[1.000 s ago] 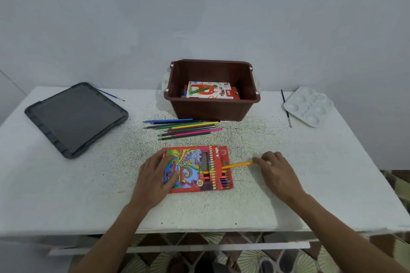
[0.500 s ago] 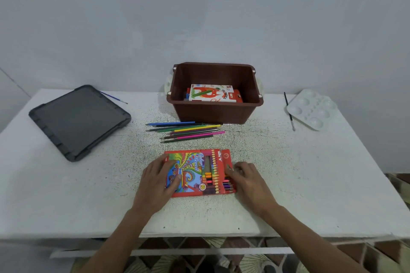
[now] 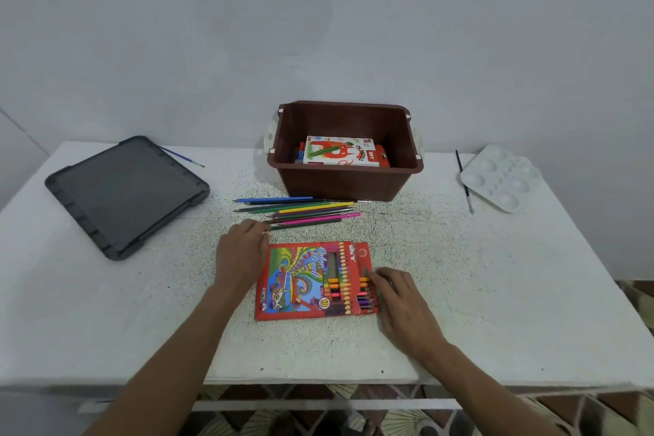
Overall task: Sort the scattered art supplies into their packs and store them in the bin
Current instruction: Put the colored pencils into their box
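A red colour-pencil pack (image 3: 300, 281) lies flat on the white table (image 3: 495, 294), its open right end showing several pencil ends. My right hand (image 3: 401, 303) rests there, fingertips spread on those pencil ends and holding nothing. Several loose colour pencils (image 3: 300, 212) lie in a row between the pack and the brown bin (image 3: 345, 184). My left hand (image 3: 242, 253) is off the pack's left side, with its fingertips at the left end of the nearest dark pencil; I cannot tell whether it grips that pencil. An oil-pastels box (image 3: 339, 152) lies inside the bin.
A dark grey lid (image 3: 124, 191) lies at the back left, with a thin blue brush (image 3: 182, 156) behind it. At the back right sit a white paint palette (image 3: 502, 177) and a black brush (image 3: 464, 180). The table's front edge is just below my forearms.
The orange pencil went fully into the pack, pushed by my right hand. My left hand left the pack's cover and moved up to the loose pencils.
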Demonstrator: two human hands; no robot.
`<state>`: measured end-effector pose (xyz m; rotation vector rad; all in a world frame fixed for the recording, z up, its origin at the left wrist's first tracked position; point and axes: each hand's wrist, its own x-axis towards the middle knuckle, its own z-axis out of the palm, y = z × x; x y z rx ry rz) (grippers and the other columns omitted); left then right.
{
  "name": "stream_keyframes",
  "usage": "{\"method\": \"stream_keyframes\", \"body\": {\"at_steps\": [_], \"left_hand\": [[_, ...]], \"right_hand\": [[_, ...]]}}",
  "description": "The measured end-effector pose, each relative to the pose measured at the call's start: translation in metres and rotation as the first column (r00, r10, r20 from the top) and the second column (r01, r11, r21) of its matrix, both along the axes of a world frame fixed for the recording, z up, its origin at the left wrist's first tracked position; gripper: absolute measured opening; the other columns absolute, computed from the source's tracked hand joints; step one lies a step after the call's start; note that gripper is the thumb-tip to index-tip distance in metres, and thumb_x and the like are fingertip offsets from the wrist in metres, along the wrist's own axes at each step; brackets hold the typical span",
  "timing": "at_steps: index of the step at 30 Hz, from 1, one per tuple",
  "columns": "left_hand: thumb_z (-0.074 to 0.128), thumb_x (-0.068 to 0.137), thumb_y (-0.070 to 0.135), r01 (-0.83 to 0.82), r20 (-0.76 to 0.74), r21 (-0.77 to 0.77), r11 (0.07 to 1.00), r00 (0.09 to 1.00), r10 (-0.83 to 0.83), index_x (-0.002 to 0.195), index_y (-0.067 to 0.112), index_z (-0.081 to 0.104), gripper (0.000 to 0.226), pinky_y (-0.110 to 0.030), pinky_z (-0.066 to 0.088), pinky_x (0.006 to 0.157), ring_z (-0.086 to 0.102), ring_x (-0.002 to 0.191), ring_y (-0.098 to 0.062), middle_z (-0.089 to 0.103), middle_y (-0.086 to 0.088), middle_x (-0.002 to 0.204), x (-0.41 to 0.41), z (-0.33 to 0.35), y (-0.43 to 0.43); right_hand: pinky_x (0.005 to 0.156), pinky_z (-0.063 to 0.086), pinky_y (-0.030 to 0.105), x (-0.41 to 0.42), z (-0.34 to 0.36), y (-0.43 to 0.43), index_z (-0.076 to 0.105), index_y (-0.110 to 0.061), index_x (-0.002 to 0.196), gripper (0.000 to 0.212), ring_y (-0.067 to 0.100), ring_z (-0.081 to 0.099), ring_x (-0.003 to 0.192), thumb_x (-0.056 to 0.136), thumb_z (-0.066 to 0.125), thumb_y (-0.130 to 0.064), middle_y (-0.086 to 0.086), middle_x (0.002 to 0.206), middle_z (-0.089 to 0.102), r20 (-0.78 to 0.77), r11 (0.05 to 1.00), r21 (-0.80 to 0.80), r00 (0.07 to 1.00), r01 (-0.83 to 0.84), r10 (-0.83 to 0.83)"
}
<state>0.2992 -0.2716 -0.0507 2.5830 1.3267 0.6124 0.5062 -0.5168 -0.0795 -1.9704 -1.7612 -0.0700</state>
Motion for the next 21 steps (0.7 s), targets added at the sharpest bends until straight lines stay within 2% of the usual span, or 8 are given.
{"method": "stream_keyframes", "body": {"at_steps": [3,7,11,16,21], "left_hand": [[0.063,0.092,0.014,0.073,-0.081,0.039,0.997,0.994,-0.07,0.103,0.011,0.074,0.016,-0.039,0.053,0.07,0.066,0.078,-0.026,0.072,-0.008,0.096,0.003,0.005,0.016],[0.071,0.087,0.016,0.152,-0.206,0.103,0.983,0.97,-0.129,0.095,0.009,0.075,0.011,-0.044,0.053,0.07,0.067,0.079,-0.029,0.071,-0.01,0.089,0.005,0.006,0.024],[0.075,0.082,0.012,0.238,-0.201,0.168,0.957,0.958,-0.203,0.083,0.01,0.069,0.007,-0.038,0.051,0.06,0.064,0.073,-0.026,0.066,-0.006,0.08,0.007,0.006,0.027],[0.088,0.067,0.016,0.375,-0.319,0.203,0.904,0.899,-0.301,0.097,0.006,0.069,0.037,-0.04,0.057,0.066,0.069,0.076,-0.028,0.072,-0.011,0.087,0.008,0.007,0.026],[0.088,0.068,0.023,0.39,-0.376,0.203,0.898,0.878,-0.297,0.098,0.009,0.07,0.038,-0.039,0.055,0.071,0.066,0.08,-0.026,0.067,-0.009,0.089,0.007,0.002,0.027]], "right_hand": [[0.085,0.052,0.036,0.0,-0.001,0.0,0.051,-0.007,0.132,0.043,0.022,0.052,0.103,0.092,0.048,-0.021,0.008,0.122,0.051,-0.005,1.0,0.003,1.0,0.005,-0.005],[0.086,0.05,0.032,-0.002,0.001,-0.001,0.052,-0.006,0.131,0.041,0.021,0.051,0.103,0.093,0.048,-0.021,0.009,0.121,0.053,-0.013,1.0,0.015,1.0,-0.001,0.001],[0.091,0.043,0.03,-0.002,0.004,-0.001,0.054,-0.003,0.129,0.04,0.022,0.051,0.104,0.093,0.047,-0.018,0.011,0.12,0.055,-0.014,1.0,0.015,1.0,-0.011,0.012],[0.092,0.042,0.029,-0.003,0.006,-0.001,0.053,-0.004,0.129,0.039,0.021,0.051,0.104,0.093,0.046,-0.018,0.01,0.12,0.055,-0.032,1.0,0.013,0.999,-0.014,0.014],[0.09,0.043,0.026,-0.004,0.013,0.0,0.051,-0.008,0.126,0.033,0.017,0.05,0.104,0.095,0.044,-0.018,0.006,0.119,0.056,-0.078,0.999,0.049,0.997,-0.018,0.021]]}}
